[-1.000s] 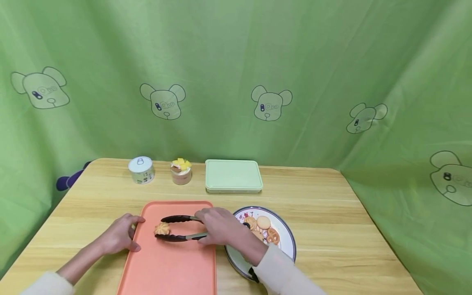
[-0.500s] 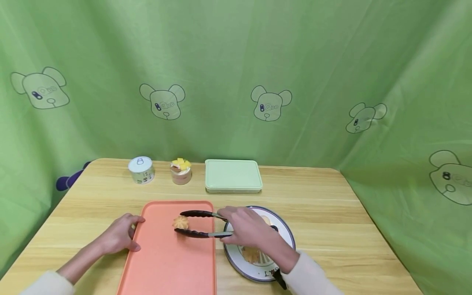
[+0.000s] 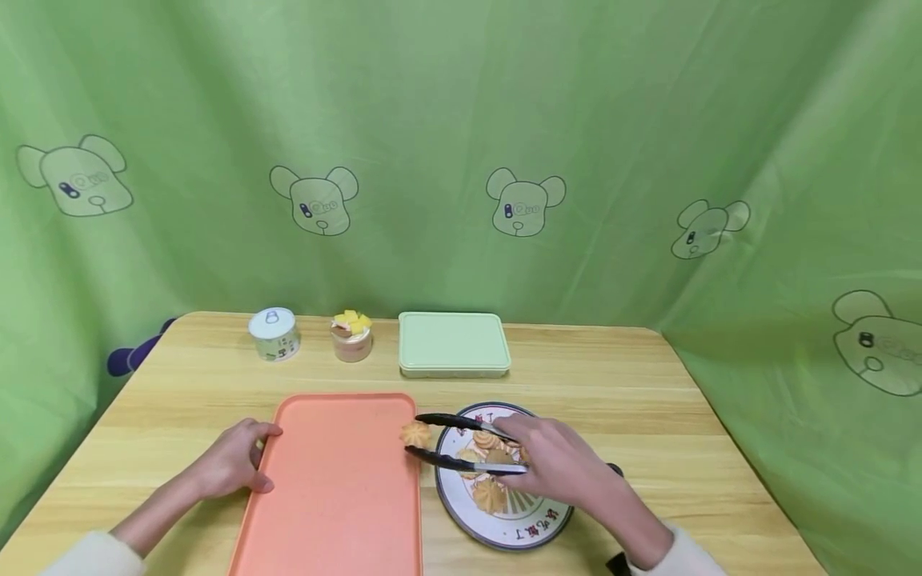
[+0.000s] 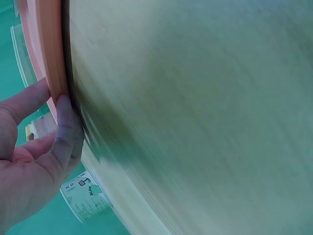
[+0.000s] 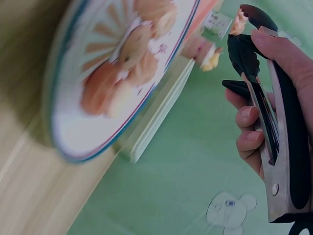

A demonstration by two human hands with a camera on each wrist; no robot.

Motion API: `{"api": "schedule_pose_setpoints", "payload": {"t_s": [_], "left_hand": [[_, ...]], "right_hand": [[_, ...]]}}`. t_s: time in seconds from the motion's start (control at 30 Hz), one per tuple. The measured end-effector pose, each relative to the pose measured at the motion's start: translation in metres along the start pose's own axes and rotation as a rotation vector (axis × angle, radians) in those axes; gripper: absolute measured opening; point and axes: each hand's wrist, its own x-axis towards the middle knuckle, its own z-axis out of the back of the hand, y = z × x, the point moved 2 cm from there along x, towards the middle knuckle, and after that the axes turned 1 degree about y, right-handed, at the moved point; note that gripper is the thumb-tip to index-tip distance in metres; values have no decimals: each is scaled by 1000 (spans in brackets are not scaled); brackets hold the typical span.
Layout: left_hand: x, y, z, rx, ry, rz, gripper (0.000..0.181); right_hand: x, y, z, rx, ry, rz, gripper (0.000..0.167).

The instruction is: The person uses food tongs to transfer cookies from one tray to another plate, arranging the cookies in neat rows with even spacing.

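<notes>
My right hand (image 3: 558, 460) grips a pair of black-and-metal tongs (image 3: 490, 467). Between the tong tips a star-shaped cookie (image 3: 416, 435) is held above the gap where the tray's right edge meets the plate side. The coral tray (image 3: 334, 496) lies flat, bare on its visible surface. Its left rim is pinched by my left hand (image 3: 229, 464), thumb and fingers on either side in the left wrist view. Under the tongs stands a white plate (image 3: 468, 516) with a dark blue rim, bearing several cookies (image 3: 491, 496); my right hand hides some of them.
Along the back of the wooden table (image 3: 612, 384) stand a white can (image 3: 276, 340), a small dessert cup (image 3: 352, 346) topped with yellow cubes, and a pale green lidded box (image 3: 454, 344). A green curtain (image 3: 432, 96) hangs behind and at the sides.
My right hand has carried the tongs and cookie rightward, from over the tray to its right edge beside the plate. More of the plate's cookies now show. My left hand has stayed put.
</notes>
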Motion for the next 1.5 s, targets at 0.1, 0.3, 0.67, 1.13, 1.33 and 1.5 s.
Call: {"api": "schedule_pose_setpoints", "payload": {"t_s": [0.1, 0.3, 0.67, 1.13, 1.33, 1.5], "left_hand": [[1, 0, 0, -9, 7, 8, 78], [1, -1, -2, -23, 10, 17, 78], [-1, 0, 0, 1, 11, 17, 79], [-1, 0, 0, 2, 21, 14, 79], [-1, 1, 0, 2, 16, 1, 79], [-1, 1, -2, 0, 13, 4, 80]], "right_hand": [[-15, -10, 3, -10, -5, -25, 65], [-45, -26, 8, 5, 4, -114, 66], [-90, -43, 9, -1, -81, -182, 55], [-127, -51, 3, -35, 8, -279, 52], [-128, -52, -1, 8, 75, -327, 53], [-127, -52, -2, 40, 154, -390, 56]]}}
